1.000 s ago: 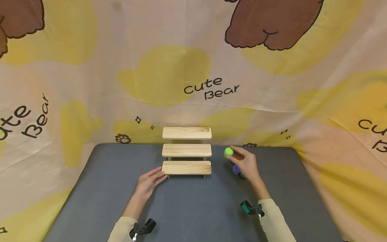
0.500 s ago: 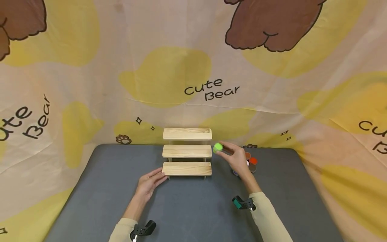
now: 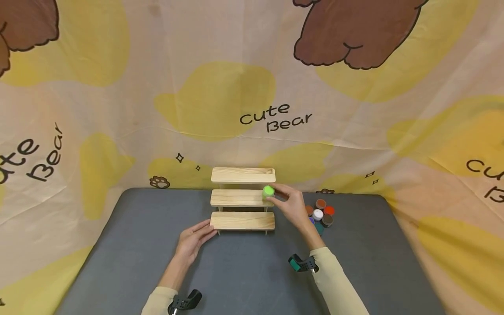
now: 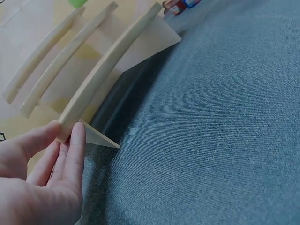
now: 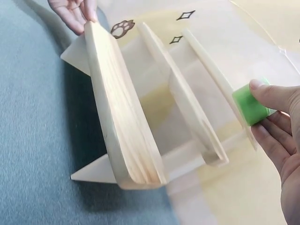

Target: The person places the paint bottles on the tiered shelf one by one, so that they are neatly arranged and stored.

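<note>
while the left hand [image 3: 190, 243] pinches a front corner of the wooden rack [image 3: 242, 221], the right hand [image 3: 291, 208] has the green jar [image 3: 267, 193] pinched by the upper shelves [image 3: 236, 198] just to its left; clipping one could knock it loose.

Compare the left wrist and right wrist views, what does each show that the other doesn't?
Only the left wrist view shows the reddish and blue jars. Only the right wrist view shows the right hand, pinching the green jar. Both show the wooden stand, the left hand holding its lowest shelf, the table and the green jar, a sliver in the left wrist's.
</note>
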Action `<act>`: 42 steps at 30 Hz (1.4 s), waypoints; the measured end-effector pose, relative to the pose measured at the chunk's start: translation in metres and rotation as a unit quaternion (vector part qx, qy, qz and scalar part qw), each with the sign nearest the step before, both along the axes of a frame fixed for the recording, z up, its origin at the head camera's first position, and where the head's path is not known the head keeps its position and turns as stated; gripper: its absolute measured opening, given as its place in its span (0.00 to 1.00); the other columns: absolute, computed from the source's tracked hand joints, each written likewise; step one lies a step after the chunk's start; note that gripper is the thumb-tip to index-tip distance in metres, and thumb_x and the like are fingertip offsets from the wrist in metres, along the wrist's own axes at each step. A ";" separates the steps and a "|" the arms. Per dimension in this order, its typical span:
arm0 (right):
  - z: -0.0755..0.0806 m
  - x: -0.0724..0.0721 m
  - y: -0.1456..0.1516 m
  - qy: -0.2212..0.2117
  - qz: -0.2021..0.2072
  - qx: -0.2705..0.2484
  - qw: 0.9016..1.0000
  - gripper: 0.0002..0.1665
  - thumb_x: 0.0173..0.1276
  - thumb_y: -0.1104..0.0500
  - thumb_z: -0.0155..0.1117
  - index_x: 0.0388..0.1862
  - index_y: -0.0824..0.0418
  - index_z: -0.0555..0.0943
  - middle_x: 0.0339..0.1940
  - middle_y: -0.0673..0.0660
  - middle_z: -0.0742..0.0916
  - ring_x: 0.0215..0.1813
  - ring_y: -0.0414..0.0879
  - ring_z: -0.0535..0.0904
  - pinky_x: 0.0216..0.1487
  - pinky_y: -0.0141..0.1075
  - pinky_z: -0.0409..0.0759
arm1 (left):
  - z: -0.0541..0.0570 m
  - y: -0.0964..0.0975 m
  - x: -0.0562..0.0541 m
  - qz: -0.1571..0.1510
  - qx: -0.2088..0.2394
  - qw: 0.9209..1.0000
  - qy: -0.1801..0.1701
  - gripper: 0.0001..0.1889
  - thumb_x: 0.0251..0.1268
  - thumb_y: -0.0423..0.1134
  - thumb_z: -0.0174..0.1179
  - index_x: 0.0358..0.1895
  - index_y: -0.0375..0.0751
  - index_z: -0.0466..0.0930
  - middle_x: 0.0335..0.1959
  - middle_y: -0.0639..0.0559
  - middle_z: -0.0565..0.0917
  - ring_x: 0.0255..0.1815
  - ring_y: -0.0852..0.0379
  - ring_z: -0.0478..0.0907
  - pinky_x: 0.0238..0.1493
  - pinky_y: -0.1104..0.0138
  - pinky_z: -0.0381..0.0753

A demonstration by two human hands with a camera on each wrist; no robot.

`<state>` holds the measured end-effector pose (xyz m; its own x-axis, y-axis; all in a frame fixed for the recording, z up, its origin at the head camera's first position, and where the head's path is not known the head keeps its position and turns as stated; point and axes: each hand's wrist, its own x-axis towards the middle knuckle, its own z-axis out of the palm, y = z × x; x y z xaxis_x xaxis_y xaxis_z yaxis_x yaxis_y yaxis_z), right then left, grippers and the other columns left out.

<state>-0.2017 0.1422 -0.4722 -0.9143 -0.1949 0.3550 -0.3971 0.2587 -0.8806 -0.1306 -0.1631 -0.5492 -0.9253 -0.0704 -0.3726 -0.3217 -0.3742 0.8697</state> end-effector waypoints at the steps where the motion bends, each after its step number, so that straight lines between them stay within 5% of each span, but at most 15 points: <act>1: 0.001 0.000 -0.002 -0.002 0.002 0.001 1.000 0.26 0.60 0.65 0.73 0.58 0.68 0.81 0.55 0.63 0.84 0.54 0.56 0.82 0.58 0.53 0.84 | 0.000 0.000 0.000 0.000 0.001 1.000 0.000 0.24 0.66 0.21 0.57 0.66 0.21 0.67 0.67 0.26 0.67 0.46 0.55 0.84 0.59 0.63 0.84; 21: 0.017 -0.006 -0.043 0.005 0.036 -0.021 0.999 0.24 0.60 0.65 0.73 0.57 0.66 0.82 0.54 0.61 0.85 0.52 0.54 0.84 0.54 0.39 0.87 | -0.005 0.006 0.004 0.019 -0.021 1.000 -0.006 0.24 0.66 0.25 0.60 0.63 0.20 0.69 0.60 0.29 0.75 0.45 0.55 0.85 0.58 0.65 0.84; 34: 0.022 -0.025 -0.069 0.009 0.027 -0.015 0.999 0.26 0.59 0.65 0.74 0.58 0.67 0.81 0.54 0.60 0.85 0.51 0.50 0.85 0.51 0.30 0.87 | -0.004 0.005 0.001 0.013 -0.022 1.000 0.006 0.23 0.67 0.26 0.60 0.64 0.23 0.70 0.60 0.31 0.76 0.45 0.54 0.85 0.57 0.65 0.84; 42: 0.029 -0.034 -0.087 -0.006 0.047 -0.002 0.999 0.26 0.61 0.64 0.73 0.59 0.67 0.81 0.56 0.62 0.84 0.55 0.51 0.83 0.55 0.33 0.86 | -0.006 0.003 0.001 0.025 -0.008 1.000 0.003 0.24 0.65 0.24 0.60 0.63 0.21 0.70 0.62 0.29 0.74 0.44 0.54 0.86 0.57 0.64 0.85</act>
